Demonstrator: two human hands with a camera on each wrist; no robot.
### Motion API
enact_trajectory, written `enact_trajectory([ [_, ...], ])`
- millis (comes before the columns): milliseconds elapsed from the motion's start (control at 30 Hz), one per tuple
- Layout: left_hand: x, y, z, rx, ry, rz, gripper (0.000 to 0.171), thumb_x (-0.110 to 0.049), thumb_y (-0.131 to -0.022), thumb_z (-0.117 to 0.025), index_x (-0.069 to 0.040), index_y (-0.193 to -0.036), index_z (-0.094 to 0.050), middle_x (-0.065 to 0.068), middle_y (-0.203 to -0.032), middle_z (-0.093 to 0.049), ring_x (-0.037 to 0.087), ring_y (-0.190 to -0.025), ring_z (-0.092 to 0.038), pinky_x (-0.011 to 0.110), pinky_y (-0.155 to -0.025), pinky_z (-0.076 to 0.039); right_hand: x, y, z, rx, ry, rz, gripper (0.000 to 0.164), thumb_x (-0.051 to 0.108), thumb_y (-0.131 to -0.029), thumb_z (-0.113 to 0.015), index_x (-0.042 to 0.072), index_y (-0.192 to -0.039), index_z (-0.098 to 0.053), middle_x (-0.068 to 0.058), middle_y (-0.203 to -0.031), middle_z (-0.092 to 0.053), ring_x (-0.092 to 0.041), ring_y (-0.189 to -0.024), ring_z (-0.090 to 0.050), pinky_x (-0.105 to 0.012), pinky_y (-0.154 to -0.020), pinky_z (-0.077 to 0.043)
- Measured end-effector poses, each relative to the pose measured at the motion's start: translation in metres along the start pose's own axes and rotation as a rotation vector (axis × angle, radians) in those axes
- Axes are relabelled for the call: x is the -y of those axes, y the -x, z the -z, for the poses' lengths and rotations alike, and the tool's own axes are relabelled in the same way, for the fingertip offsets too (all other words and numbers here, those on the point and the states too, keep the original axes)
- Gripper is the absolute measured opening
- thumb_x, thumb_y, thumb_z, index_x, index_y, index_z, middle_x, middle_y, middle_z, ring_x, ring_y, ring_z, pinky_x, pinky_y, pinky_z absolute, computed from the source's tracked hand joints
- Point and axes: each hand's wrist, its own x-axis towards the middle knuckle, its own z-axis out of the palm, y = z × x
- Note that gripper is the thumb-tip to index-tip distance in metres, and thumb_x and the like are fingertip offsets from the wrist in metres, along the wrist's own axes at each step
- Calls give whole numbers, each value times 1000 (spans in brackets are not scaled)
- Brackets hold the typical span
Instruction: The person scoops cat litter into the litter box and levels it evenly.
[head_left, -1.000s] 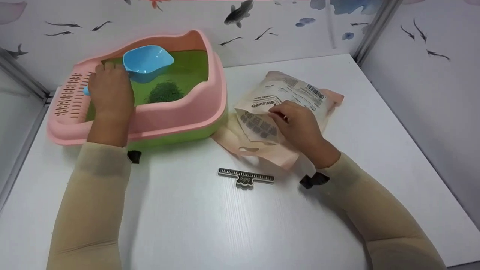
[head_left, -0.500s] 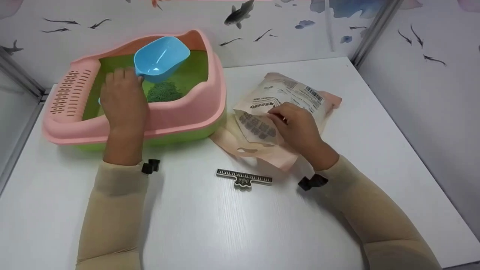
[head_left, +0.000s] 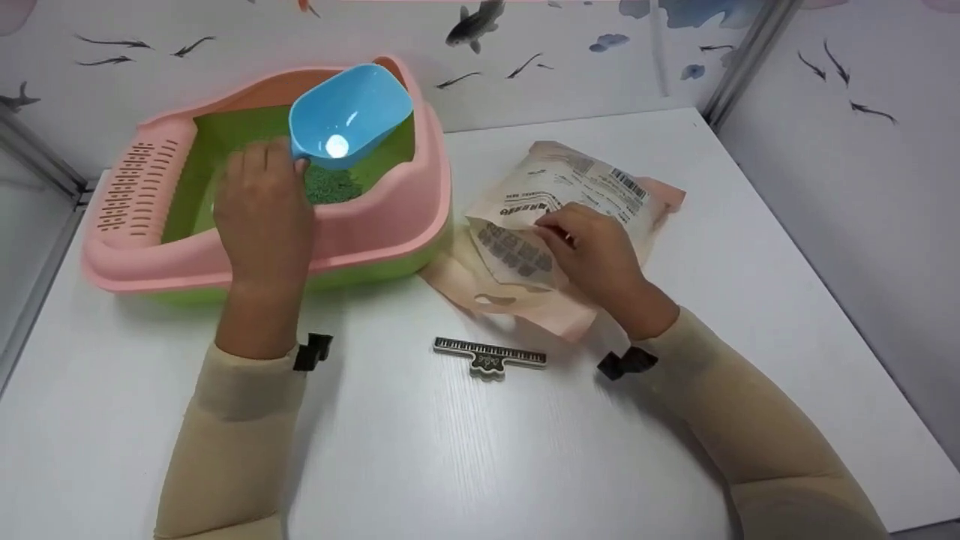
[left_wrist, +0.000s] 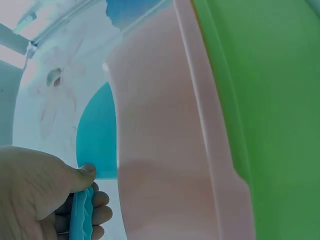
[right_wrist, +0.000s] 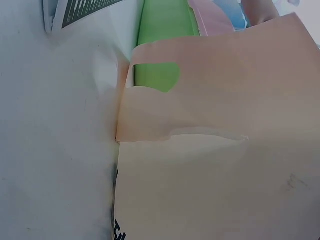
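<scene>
My left hand [head_left: 266, 202] grips the handle of a blue scoop [head_left: 352, 112] over a pink and green litter box [head_left: 390, 225]. In the left wrist view the thumb and fingers wrap round the ridged blue handle [left_wrist: 82, 215]. The scoop's bowl faces up, and its inside shows bare blue. A small heap of green litter grains [head_left: 335, 186] lies on the box floor, partly behind the scoop. On the right, my right hand [head_left: 596, 244] pinches the upper lip of a peach-coloured printed bag [head_left: 540, 180], holding its mouth apart. Its lower flap has a handle slot.
A black and silver ruler-shaped clip [head_left: 489, 356] lies on the white table [head_left: 465, 450] in front of the bag. Behind the litter box stands a wall panel [head_left: 570, 67] painted with fish. A slotted pink ledge [head_left: 142, 184] forms the box's left end.
My left hand has carried the scoop up and to the right across the litter box, tilting its bowl toward the back right. My right hand and the bag have stayed in place.
</scene>
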Motion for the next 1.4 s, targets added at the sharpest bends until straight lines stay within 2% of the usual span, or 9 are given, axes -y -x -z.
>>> enact_trajectory([
  [233, -11, 8, 3, -17, 39, -34, 33, -15, -104, -62, 7, -129, -64, 27, -123, -69, 43, -118, -65, 56, -101, -55, 1, -2, 2, 2, 9, -3, 13, 16, -99, -72, 5, -102, -79, -9, -91, -74, -17, -73, -60, -28, -65, -48],
  [467, -20, 16, 3, -22, 67, -95, 32, -11, -103, -64, 9, -128, -64, 27, -123, -69, 42, -119, -65, 53, -101, -55, 1, 0, 2, -4, 20, -8, 12, 15, -98, -73, 5, -101, -79, -9, -92, -75, -18, -75, -64, -31, -67, -52],
  [1000, -40, 33, 8, -21, 132, -152, 30, -11, -99, -70, 7, -123, -67, 25, -118, -72, 40, -112, -68, 50, -95, -58, 1, -1, 5, 9, 17, -21, 14, 17, -99, -72, 6, -102, -78, -9, -92, -74, -19, -77, -64, -33, -68, -52],
  [1233, -52, 44, 12, 34, 101, -208, 29, -14, -100, -69, 6, -120, -68, 24, -115, -72, 39, -108, -69, 49, -93, -59, 1, -2, 6, 5, 19, -20, 13, 16, -99, -71, 5, -102, -78, -10, -92, -74, -20, -78, -66, -32, -69, -55],
  [1400, -62, 54, 10, 168, 58, -247, 28, -16, -97, -73, 6, -114, -69, 22, -108, -73, 38, -101, -70, 49, -90, -59, 0, -4, 8, -25, 11, 11, 14, 16, -99, -72, 3, -101, -78, -11, -91, -74, -21, -78, -68, -34, -69, -58],
])
